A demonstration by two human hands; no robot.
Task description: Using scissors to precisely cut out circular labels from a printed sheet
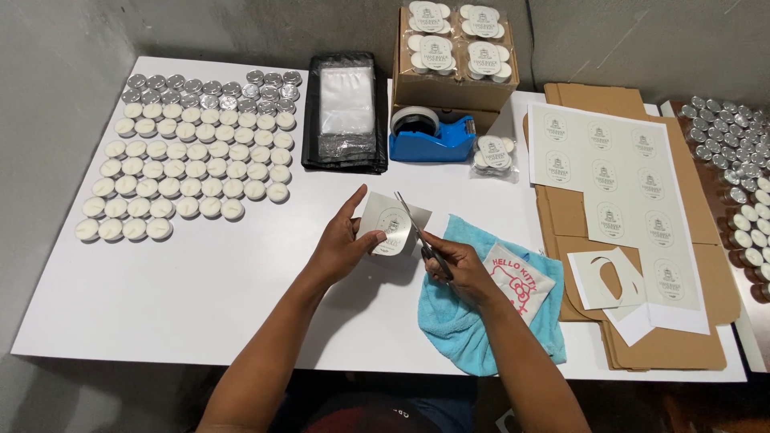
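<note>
My left hand [341, 247] pinches a small white piece of label paper [385, 227] with an oval printed label on it, held above the white table [200, 281]. My right hand [459, 269] grips a pair of scissors [417, 232], whose blades point up and left into the paper's right edge. A blue cloth [465, 321] lies under my right hand. To the right lies a white sheet of printed labels [613, 192] with cut-out holes at its lower end.
Rows of white tealight candles [188, 164] fill the table's left side. A black stack of clear bags [345, 112], a blue tape dispenser [429, 136] and a cardboard box [453, 84] of packed candles stand at the back. Flat brown cardboard [666, 337] lies right, more candles [742, 168] beyond.
</note>
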